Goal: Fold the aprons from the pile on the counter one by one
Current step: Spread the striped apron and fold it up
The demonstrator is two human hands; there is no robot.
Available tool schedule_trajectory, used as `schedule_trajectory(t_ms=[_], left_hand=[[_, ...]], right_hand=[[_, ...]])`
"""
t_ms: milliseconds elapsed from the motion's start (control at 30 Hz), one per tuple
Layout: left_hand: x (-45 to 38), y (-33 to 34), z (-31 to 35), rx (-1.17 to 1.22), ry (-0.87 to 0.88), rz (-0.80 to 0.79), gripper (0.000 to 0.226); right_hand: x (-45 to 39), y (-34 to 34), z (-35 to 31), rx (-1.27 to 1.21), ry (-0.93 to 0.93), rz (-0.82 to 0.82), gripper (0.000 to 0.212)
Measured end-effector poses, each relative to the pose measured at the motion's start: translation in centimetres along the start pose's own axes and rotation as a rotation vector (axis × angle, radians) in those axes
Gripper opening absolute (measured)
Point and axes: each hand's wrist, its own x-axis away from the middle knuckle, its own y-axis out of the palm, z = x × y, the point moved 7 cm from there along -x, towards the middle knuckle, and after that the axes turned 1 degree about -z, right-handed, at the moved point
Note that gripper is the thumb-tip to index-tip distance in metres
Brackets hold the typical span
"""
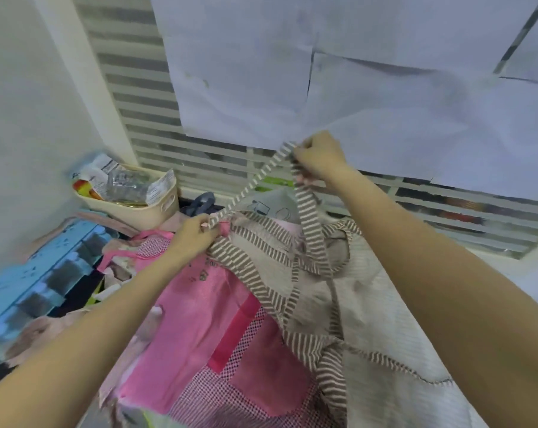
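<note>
While both hands pinch the striped strap (255, 177), left hand (196, 231) lower, right hand (318, 157) raised, the beige apron (369, 304) hangs unfolded over the pink apron (193, 319); folding seems barely begun.

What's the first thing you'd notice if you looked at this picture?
The two hands in the middle: the right hand lifts a striped strap of the beige apron, and the left hand pinches it lower down. Next, the bright pink apron lying beneath, left of the beige one.

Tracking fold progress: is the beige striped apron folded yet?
Not folded: the beige striped apron hangs spread and rumpled, both hands holding its strap up.
</note>
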Motion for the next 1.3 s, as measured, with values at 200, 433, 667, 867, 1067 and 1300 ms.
schedule_trajectory(t_ms=[200,433,667,867,1067,1300], left_hand=[[1.1,-3.1,0.7,0.335,-0.021,-0.017,0.013],[0.6,-10.4,-6.7,0.731,-0.374,0.272,0.013],[-1.5,-7.4,-6.8,-0.594,-0.408,-0.047,0.064],[1.6,6.2,1.5,-1.016,0.43,-0.403,0.05],[3.7,10.7,-2.8,-1.29,0.543,-0.652,0.041],[0.0,5.1,-2.3,-1.133,0.339,-0.496,0.026]], right_hand=[[4.7,9.8,-14.7,0.185,-0.746,-0.23,0.021],[4.1,13.8,-4.7,0.303,-0.332,-0.418,0.041],[9.1,14.9,11.9,0.805,0.174,-0.819,0.07],[12.8,12.8,17.7,0.861,0.196,-0.745,0.069],[14.8,10.0,19.5,0.722,0.051,-0.511,0.023],[14.4,1.7,20.5,1.095,0.273,-0.392,0.026]])
